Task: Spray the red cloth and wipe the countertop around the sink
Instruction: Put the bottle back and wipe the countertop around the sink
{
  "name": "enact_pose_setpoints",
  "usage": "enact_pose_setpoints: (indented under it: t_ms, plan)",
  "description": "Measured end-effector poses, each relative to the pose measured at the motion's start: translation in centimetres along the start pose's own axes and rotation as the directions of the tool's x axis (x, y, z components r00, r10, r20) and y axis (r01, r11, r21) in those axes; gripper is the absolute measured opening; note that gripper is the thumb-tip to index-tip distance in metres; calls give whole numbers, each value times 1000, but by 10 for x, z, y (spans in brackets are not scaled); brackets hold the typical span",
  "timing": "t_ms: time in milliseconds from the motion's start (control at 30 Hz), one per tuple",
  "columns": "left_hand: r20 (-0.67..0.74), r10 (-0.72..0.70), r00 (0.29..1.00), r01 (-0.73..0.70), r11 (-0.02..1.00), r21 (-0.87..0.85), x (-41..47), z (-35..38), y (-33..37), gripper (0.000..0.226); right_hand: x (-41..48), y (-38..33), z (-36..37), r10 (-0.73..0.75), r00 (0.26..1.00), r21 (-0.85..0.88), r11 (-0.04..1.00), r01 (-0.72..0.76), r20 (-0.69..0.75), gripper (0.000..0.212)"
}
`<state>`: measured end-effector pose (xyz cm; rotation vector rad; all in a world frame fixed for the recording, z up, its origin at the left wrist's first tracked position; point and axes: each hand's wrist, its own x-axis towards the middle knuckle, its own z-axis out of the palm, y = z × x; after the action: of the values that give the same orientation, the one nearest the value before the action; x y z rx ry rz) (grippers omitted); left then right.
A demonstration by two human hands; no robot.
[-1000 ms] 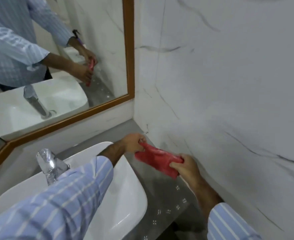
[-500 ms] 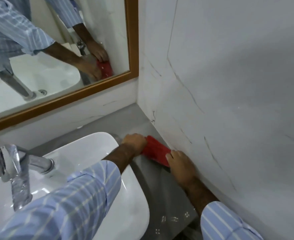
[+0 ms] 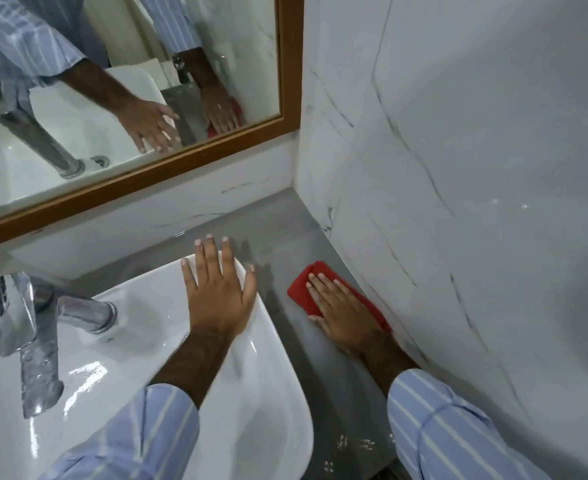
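The red cloth lies flat on the grey countertop, in the narrow strip between the white sink and the marble side wall. My right hand presses flat on the cloth, fingers stretched toward the back corner, covering most of it. My left hand rests palm down with fingers spread on the sink's back right rim, holding nothing. No spray bottle is in view.
A chrome faucet stands at the sink's left. A wood-framed mirror hangs above the back splash. The white marble wall closes the right side tightly. Water drops glint near the countertop's front edge.
My left hand let go of the cloth and moved onto the sink rim. My right hand flattened the cloth onto the countertop by the wall.
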<state>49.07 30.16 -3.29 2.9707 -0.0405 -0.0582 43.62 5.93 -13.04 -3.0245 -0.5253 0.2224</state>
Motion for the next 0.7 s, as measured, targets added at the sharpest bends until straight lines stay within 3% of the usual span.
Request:
enact_pose_setpoints:
  t_ms: [233,400,533,700]
  plan:
    - [-51,21,998,-19,999,32,1,12,-4,80,-6,8,23,259,963,125,960,-249,-75,64]
    - [-59,25,998,-23,999,41,0,10,-3,82,-84,-22,35,428,901,161,896,-413,-70,67]
    - [-54,28,998,-26,999,34,0,8,-2,87,-141,-48,48,465,885,112,881,-460,-21,71]
    - [-28,19,999,-17,999,52,1,10,-3,85,-84,-26,33,408,911,70,912,-405,-51,67]
